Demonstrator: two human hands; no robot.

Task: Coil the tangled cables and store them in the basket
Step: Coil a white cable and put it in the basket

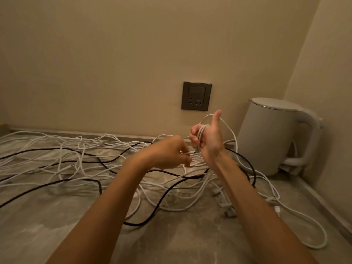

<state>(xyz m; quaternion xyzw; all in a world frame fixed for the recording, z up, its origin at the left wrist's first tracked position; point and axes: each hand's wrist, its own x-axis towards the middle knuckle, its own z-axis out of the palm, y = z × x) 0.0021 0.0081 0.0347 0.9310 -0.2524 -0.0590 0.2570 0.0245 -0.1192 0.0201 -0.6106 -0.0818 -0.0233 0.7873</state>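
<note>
Tangle first: white cables (80, 162) and black cables (133, 224) sprawled loose over stone counter (47, 225) from far left to centre, crossing everywhere, nothing sorted yet. No basket in view, storage spot unknown

Left hand (169, 153) low over the pile near centre, fingers curled, thumb and fingertips pinching a white strand (191, 152) just above the heap. Probably feeding slack and holding tension for tight wraps

Wall socket (196, 96) far behind the hands, nothing plugged in

Right hand (209, 138) just beside the left, raised higher, thumb (217, 117) straight up, fingers folded over a small coil (201, 133) of white cable wound round them. Hand used as a bobbin: thumb kept clear, fingers clamped to stop the turns slipping off. Only a few turns on. Possibly a plug end hanging below the fist, too small to confirm

White kettle (266, 136) far right in the corner, apart from both hands, with more white slack trailing past its base and looping out to near right

Judgement: early in the job, one cable mid-wind, the rest untouched on the counter. Main risk: pulled strand dragging neighbours along or snagging under the black ones
</note>
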